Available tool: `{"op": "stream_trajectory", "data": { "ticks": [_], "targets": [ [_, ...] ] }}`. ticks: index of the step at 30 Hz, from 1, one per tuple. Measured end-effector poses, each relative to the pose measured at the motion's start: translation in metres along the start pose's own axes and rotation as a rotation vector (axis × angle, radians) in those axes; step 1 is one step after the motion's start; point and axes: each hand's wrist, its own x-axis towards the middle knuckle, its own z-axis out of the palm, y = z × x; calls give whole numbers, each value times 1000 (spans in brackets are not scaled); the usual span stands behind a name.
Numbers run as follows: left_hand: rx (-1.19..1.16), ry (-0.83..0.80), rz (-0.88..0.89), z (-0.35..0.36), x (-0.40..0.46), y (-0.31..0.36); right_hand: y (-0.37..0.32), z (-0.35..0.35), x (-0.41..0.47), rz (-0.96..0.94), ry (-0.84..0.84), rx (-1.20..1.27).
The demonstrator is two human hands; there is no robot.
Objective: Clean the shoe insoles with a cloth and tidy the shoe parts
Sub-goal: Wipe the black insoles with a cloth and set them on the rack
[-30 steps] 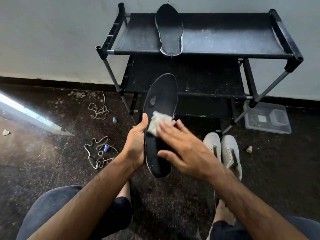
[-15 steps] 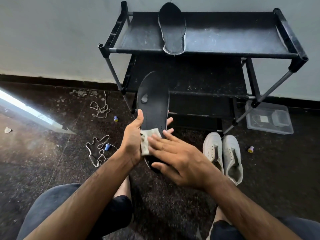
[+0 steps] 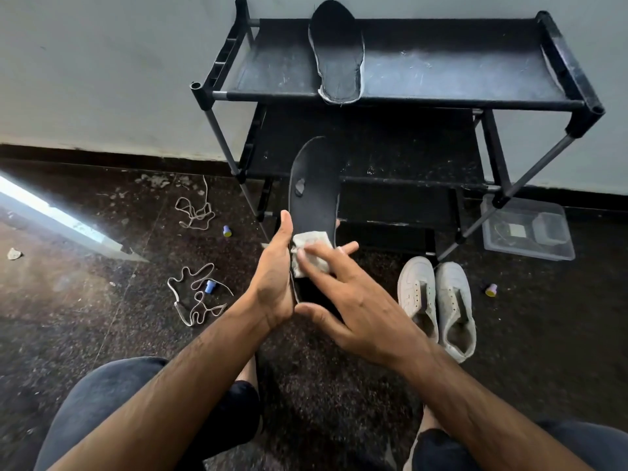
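You see a black insole [image 3: 314, 195] with a grey worn patch, a whitish cloth [image 3: 311, 251] at centre frame, white shoes [image 3: 436, 305] lower right, a black rack [image 3: 401, 76] above, pale laces [image 3: 195, 294] on dark speckled floor [image 3: 85, 317] at left.

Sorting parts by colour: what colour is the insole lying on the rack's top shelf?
Black, with a pale edge, seen in the head view: insole.

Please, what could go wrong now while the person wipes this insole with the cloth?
1. The left hand holds the insole only near its lower part, so the long free end may bend under pressure.
2. The right hand presses the small cloth with flat fingers; it could slip off.
3. Loose laces lie on the floor nearby, a possible tangle.
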Motion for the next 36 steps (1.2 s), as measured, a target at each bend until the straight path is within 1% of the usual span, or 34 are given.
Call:
{"op": "stream_trajectory", "data": {
  "ticks": [2, 5, 10, 12, 13, 14, 15, 16, 17, 18, 19, 20, 21, 22, 23, 25, 27, 28, 31, 34, 35, 36],
  "targets": [
    [-8, 20, 15, -3, 0, 8, -7, 3, -2, -58, 4, 20],
    [-36, 99, 86, -5, -1, 13, -9, 7, -4, -145, 8, 77],
    [-130, 165, 135, -6, -1, 13, -5, 13, -12, -287, 109, -31],
    [-130, 167, 159, -7, -1, 13, -3, 10, -12, -346, 57, -22],
    [-123, 174, 171, -9, -1, 13, -3, 5, -12, -353, 10, 41],
    [-112, 196, 182, -9, -1, 13, -2, -2, -12, -312, -38, 162],
    [-97, 219, 190, -9, -1, 14, -1, -11, -12, -216, -80, 325],
    [-80, 221, 196, -9, 0, 14, 0, -20, -11, -102, -90, 502],
    [-56, 211, 200, -7, 0, 12, 3, -30, -10, 12, -43, 667],
    [-40, 200, 198, -5, 0, 10, 8, -37, -8, 119, 67, 809],
    [-35, 194, 193, -2, -1, 9, 14, -43, -6, 207, 213, 915],
    [-34, 192, 193, 0, -2, 7, 19, -48, -2, 267, 347, 951],
    [-38, 168, 193, 3, -3, 5, 22, -51, 2, 287, 443, 904],
    [-42, 124, 186, 5, -4, 3, 22, -52, 7, 275, 501, 800],
    [-51, 89, 171, 7, -4, 1, 21, -48, 10, 241, 523, 664],
    [-61, 58, 128, 11, -4, -2, 18, -31, 14, 104, 466, 338],
    [-73, 22, 76, 12, -3, -3, 17, -8, 10, -57, 318, 18],
    [-74, 29, 59, 11, -3, -1, 18, 1, 6, -98, 254, -54],
    [-57, 68, 113, -2, -1, 5, 14, 9, -10, -157, 146, -58],
    [-71, 100, 205, -14, 1, 10, 4, 9, -24, -280, 7, -51],
    [-70, 107, 236, -14, 2, 10, 2, 7, -27, -293, -33, -5],
    [-68, 114, 253, -14, 2, 10, 2, 1, -29, -248, -63, 103]
  ]
}}
